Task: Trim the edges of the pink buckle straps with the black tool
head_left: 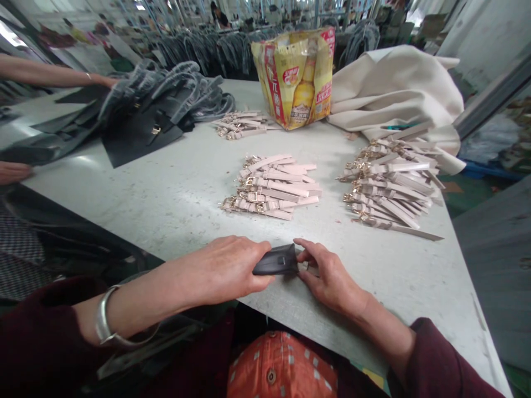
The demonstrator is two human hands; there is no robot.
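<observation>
My left hand (pixel 238 271) grips a small flat black case (pixel 280 260) with a small slot-like mark on its face, just above the table's near edge. At the right end of that case is my right hand (pixel 327 276), its index finger and thumb curled around the end. A small pale piece shows between those fingers; what it is I cannot make out. Beyond my hands lies a pile of pale pink buckled straps (pixel 274 188). A larger heap of similar beige straps (pixel 390 182) is to the right.
A yellow beer-print bag (pixel 296 83) stands at the back of the table (pixel 174 199), beside a smaller strap pile (pixel 244 122). Folded cream material (pixel 398 83) lies back right. At left, another person's hand (pixel 103 81) touches black bags (pixel 141 130) with plastic-wrapped handles.
</observation>
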